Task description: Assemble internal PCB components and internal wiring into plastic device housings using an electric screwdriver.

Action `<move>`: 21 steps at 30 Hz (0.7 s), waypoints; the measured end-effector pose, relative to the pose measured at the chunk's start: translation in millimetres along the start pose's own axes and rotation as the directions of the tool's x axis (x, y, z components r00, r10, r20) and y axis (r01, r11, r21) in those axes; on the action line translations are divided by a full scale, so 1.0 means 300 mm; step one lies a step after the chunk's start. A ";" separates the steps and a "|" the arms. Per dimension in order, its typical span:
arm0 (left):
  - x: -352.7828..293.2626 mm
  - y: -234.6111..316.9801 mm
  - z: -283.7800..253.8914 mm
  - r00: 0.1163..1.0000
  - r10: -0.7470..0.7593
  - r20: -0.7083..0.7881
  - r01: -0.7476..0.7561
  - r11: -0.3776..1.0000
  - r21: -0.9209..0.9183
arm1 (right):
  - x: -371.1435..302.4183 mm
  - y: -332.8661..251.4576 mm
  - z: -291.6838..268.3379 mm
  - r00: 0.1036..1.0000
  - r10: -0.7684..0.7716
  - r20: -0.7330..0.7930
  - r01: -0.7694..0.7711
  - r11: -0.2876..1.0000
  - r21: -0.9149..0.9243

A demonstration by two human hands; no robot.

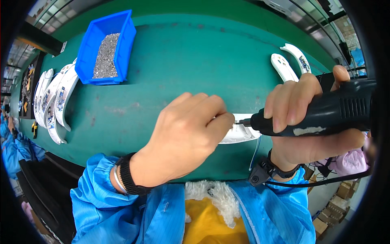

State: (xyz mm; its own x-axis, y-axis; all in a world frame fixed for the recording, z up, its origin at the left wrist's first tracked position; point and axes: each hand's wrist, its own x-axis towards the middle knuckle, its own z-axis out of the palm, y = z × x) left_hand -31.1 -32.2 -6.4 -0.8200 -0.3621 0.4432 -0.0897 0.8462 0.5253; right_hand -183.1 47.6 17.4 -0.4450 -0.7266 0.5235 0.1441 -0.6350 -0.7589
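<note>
Blue bin [91,49] holds screws [106,57].

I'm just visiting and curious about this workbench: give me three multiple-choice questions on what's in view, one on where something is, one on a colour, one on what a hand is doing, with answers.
1. Where does the blue bin of small metal screws sit?
A. Far left of the green table
B. Right beside the power screwdriver
C. On the person's lap

2. What colour is the power screwdriver?
A. Yellow
B. Black
C. White

3. What is the left hand doing?
A. Lying flat and open on the table
B. Reaching into the bin
C. Pinching at the screwdriver's tip, over the white curved part

Answers: 1 A, the bin stands at the table's upper left, near stacked white parts. 2 B, the body in the right hand is black. 3 C, its fingertips meet the bit.
</note>
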 end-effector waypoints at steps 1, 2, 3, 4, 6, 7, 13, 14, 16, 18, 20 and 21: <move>0.003 0.002 0.007 1.000 0.019 0.022 -0.019 1.000 0.009 | -0.003 -0.007 0.001 1.000 -0.014 0.014 0.014 0.999 -0.046; 0.003 0.002 0.013 0.998 0.037 0.045 -0.038 0.999 0.018 | -0.005 -0.011 0.001 0.999 -0.026 0.028 0.029 0.995 -0.092; 0.001 0.001 0.019 0.998 0.041 0.047 -0.042 0.999 0.019 | -0.005 -0.013 -0.005 0.999 -0.030 0.026 0.033 0.995 -0.092; -0.003 -0.003 0.025 0.999 0.032 0.042 -0.031 0.999 -0.024 | -0.003 -0.012 -0.014 0.995 -0.058 0.079 0.065 0.995 -0.079; -0.004 -0.002 0.032 0.999 0.024 0.038 -0.021 0.998 -0.066 | -0.007 -0.016 -0.019 0.987 -0.089 0.131 0.098 0.993 -0.064; -0.004 0.000 0.034 0.998 -0.027 0.061 0.036 0.988 -0.149 | -0.013 -0.019 -0.015 0.990 -0.106 0.096 0.113 0.991 -0.069; -0.016 0.009 0.052 0.990 -0.125 0.060 0.138 0.933 -0.334 | -0.006 -0.072 0.042 0.997 -0.021 0.072 0.034 0.982 -0.188; -0.021 0.011 0.053 0.989 -0.139 0.050 0.148 0.925 -0.351 | -0.007 -0.070 0.051 0.997 -0.030 0.072 0.042 0.984 -0.174; -0.027 0.019 0.053 0.987 -0.154 0.036 0.157 0.924 -0.349 | -0.008 -0.069 0.063 0.997 -0.046 0.068 0.056 0.987 -0.153; -0.031 0.021 0.052 0.985 -0.173 0.021 0.170 0.923 -0.345 | -0.010 -0.064 0.061 0.996 -0.053 0.067 0.062 0.988 -0.141; -0.035 0.019 0.049 0.992 -0.122 -0.034 0.111 0.965 -0.238 | -0.017 -0.041 0.036 0.989 -0.094 0.111 0.106 0.988 -0.110; -0.038 0.018 0.048 0.991 -0.126 -0.034 0.114 0.965 -0.238 | -0.024 -0.026 0.020 0.985 -0.115 0.132 0.127 0.988 -0.092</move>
State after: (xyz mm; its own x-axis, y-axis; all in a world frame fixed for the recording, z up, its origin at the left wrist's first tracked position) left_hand -30.3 -17.8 -18.9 -0.7824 -0.4787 0.3984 -0.0457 0.6821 0.7299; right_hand -175.9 56.3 22.0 -0.3380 -0.6772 0.6536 0.0042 -0.6956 -0.7185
